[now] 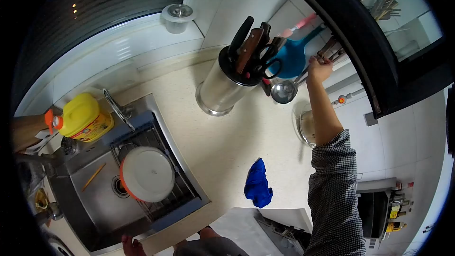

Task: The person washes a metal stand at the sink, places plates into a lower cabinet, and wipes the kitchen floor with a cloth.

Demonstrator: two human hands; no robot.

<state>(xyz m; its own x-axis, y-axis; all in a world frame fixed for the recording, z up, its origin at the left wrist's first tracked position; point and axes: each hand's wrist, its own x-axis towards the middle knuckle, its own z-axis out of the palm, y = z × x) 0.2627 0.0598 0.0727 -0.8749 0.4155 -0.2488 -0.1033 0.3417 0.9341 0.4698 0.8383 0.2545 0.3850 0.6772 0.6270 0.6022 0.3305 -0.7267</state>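
Observation:
My right hand (pixel 320 69) reaches up to the hanging utensils by the wall. Its fingers are closed around a utensil handle at the rack; which utensil it belongs to is partly hidden. A metal ladle (pixel 284 92) hangs just left of my wrist, its handle running up behind the hand. Beside it hangs a blue scoop-like utensil (pixel 290 59). At the bottom edge, my left hand (pixel 131 246) is at the front rim of the sink (pixel 102 211), fingers partly seen and apart, holding nothing visible.
A steel knife block (pixel 222 87) with knives and scissors stands on the counter (pixel 227 140). A blue cloth (pixel 258 185) lies near the front edge. In the sink, a white pot or bowl (pixel 148 174) rests on a rack. A yellow jug (pixel 85 118) stands behind. A dark cabinet frame (pixel 350 33) overhangs.

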